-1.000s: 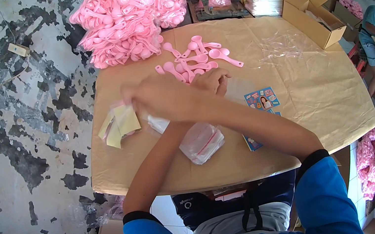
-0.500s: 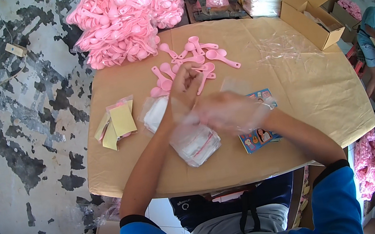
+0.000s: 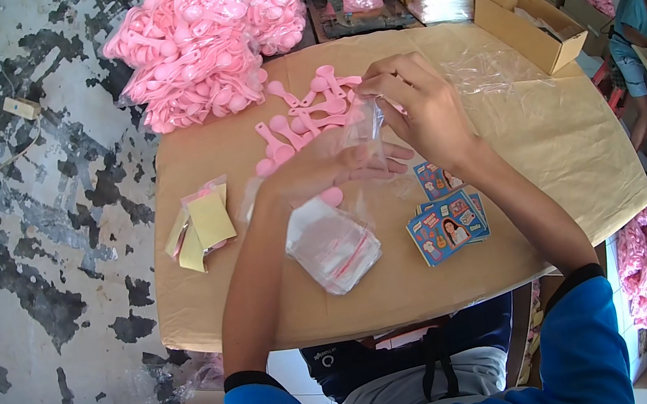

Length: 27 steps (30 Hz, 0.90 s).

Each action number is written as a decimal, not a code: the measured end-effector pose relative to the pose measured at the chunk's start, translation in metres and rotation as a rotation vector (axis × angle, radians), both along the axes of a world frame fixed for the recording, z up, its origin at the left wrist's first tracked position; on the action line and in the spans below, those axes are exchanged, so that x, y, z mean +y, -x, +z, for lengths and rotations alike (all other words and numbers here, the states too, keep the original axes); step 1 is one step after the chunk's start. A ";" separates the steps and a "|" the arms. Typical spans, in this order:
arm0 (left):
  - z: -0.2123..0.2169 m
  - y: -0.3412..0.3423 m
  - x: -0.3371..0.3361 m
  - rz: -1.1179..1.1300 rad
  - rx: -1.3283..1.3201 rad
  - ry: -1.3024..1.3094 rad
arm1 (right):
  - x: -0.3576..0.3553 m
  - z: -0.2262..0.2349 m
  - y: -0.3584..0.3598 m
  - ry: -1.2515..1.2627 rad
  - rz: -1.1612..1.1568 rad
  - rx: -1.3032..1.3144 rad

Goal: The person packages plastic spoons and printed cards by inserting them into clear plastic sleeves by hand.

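Observation:
A clear plastic bag (image 3: 361,128) is held up between both hands over a cardboard-covered table (image 3: 584,156). My left hand (image 3: 326,168) lies flat under the bag's lower end, fingers spread. My right hand (image 3: 419,103) pinches the bag's upper edge. Loose pink plastic spoons (image 3: 300,115) lie just beyond the hands. A stack of clear bags with red strips (image 3: 333,244) rests near my left forearm. Printed paper cards (image 3: 445,228) lie beside my right forearm.
Big clear sacks of pink spoons (image 3: 200,42) are piled at the table's far left. Yellowish packed items (image 3: 202,223) lie at the left. Open cardboard boxes (image 3: 526,2) stand at the far right. A person (image 3: 633,35) stands at the right edge.
My right hand has moved from near the cards up toward the spoons, and now pinches a clear bag. My left hand has shifted from the spoons to under that bag.

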<state>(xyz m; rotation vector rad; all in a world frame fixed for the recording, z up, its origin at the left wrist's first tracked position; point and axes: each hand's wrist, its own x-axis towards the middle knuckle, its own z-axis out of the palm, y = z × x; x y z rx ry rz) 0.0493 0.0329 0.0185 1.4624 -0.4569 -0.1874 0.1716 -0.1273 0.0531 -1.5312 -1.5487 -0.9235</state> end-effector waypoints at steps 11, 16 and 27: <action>-0.019 0.007 -0.044 0.226 0.252 0.202 | -0.018 -0.020 -0.023 0.043 -0.180 -0.017; -0.002 0.010 -0.061 0.269 0.380 0.272 | -0.022 -0.021 -0.026 0.056 -0.228 0.005; -0.017 -0.002 -0.033 0.718 0.145 0.426 | -0.066 -0.036 -0.080 1.207 0.197 0.402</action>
